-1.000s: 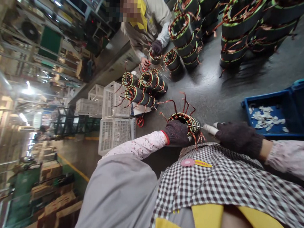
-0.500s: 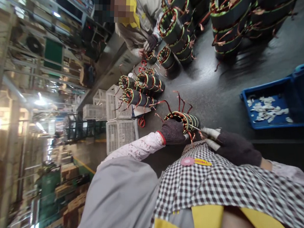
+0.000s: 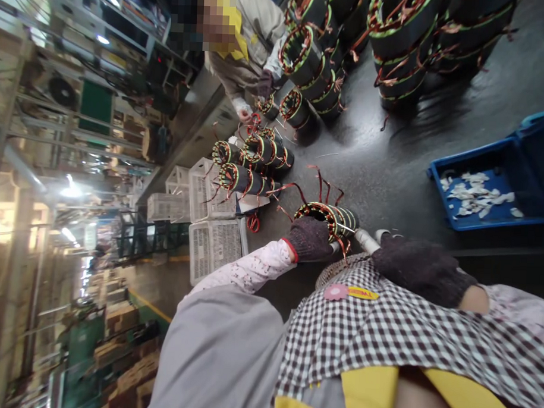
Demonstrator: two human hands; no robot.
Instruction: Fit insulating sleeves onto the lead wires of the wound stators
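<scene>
A stator core (image 3: 345, 219) with copper windings and pale bands round its side stands in front of my body, loose wire ends sticking out of it. My left hand (image 3: 313, 238), in a dark knitted glove, is closed on its near rim, fingers partly hidden in the bore. A thin pale strip (image 3: 345, 228) lies across the near edge of the core. My right hand (image 3: 419, 268), gloved with white-covered fingertips, has one finger stretched out to that strip's end. Its thumb is apart from that finger, and the other fingers are blurred.
Several stator cores (image 3: 255, 178) lie and stand ahead, with taller stacks (image 3: 401, 68) beyond. Red-handled scissors (image 3: 253, 222) lie near white plastic crates (image 3: 212, 243). A blue bin (image 3: 489, 226) at the right holds white scraps. A co-worker's gloved hand (image 3: 266, 83) is at another core.
My right hand has drawn slightly down and its thumb has moved away from the outstretched finger. My left hand stays on the core. The co-worker's bare hand has moved away from their core.
</scene>
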